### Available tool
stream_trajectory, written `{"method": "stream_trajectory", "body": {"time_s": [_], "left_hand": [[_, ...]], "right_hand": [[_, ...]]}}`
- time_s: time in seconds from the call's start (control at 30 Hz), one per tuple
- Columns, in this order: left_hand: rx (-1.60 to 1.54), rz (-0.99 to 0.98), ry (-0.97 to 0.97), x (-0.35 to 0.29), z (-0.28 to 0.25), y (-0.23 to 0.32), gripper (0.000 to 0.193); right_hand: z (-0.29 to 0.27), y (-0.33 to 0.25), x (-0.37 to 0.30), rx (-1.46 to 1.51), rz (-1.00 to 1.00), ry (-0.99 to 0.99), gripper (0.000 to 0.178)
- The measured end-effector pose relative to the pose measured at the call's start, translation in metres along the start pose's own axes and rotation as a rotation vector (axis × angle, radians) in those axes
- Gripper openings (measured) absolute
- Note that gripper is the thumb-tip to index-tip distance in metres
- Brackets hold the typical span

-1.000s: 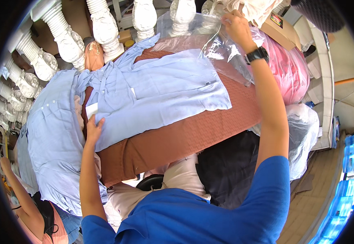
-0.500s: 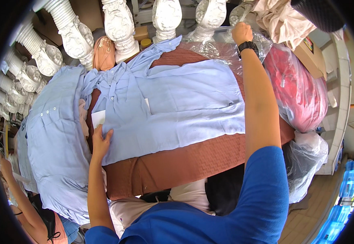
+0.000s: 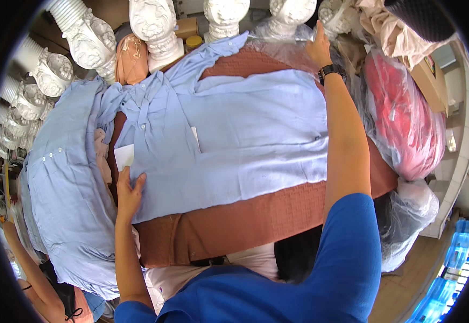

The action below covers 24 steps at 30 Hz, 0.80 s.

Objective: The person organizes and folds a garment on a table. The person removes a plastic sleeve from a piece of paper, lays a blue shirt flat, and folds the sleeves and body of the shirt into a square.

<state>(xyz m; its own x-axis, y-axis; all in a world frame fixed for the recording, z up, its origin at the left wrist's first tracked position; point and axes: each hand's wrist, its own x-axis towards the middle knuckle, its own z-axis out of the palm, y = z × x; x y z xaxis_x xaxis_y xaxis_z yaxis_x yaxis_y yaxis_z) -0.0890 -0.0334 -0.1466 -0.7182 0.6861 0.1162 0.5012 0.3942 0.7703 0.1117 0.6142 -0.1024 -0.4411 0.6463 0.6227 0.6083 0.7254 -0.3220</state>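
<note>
A light blue buttoned garment [image 3: 256, 129] lies spread on a padded table with a brown cover [image 3: 234, 215]. Its sleeve or tie is crossed over the upper part at the left. A white card [image 3: 123, 156] pokes out from beneath that part. My left hand [image 3: 129, 192] lies at the garment's near left edge, just below the card, thumb and fingers apart. At the table's far right edge, my right hand [image 3: 319, 51], fingers fairly straight, pinches the rim of a clear plastic bag [image 3: 285, 47]. The bag lies along the far edge, partly hidden by that hand.
More blue garments [image 3: 65, 177] are piled at the left. White carved balusters [image 3: 153, 32] line the far side, by an orange pouch [image 3: 132, 59]. At right are a plastic-wrapped red bundle [image 3: 404, 118] and a cardboard box [image 3: 431, 83]. Another person's arm [image 3: 30, 269] shows at lower left.
My right hand has gone from a fist to straighter fingers, and the clear plastic has shifted left beside it. My left hand stays by the card. The whole view has shifted slightly.
</note>
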Motion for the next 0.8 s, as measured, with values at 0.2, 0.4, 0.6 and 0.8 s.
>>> {"method": "stream_trajectory", "body": {"time_s": [0.2,0.4,0.6,0.8], "left_hand": [[0.054,0.012,-0.025,-0.007,-0.006,-0.010,0.028],[0.054,0.081,-0.037,-0.004,-0.005,-0.017,0.029],[0.026,0.092,-0.034,0.004,0.002,-0.032,0.036],[0.030,0.072,-0.051,0.005,-0.004,-0.039,0.044]], "right_hand": [[-0.092,-0.021,-0.112,0.283,0.056,-0.379,0.041],[-0.198,-0.026,-0.208,0.132,0.136,-0.785,0.040],[-0.190,0.029,-0.223,0.100,0.029,-0.746,0.030],[-0.199,-0.023,-0.173,0.125,0.024,-0.326,0.023]]}}
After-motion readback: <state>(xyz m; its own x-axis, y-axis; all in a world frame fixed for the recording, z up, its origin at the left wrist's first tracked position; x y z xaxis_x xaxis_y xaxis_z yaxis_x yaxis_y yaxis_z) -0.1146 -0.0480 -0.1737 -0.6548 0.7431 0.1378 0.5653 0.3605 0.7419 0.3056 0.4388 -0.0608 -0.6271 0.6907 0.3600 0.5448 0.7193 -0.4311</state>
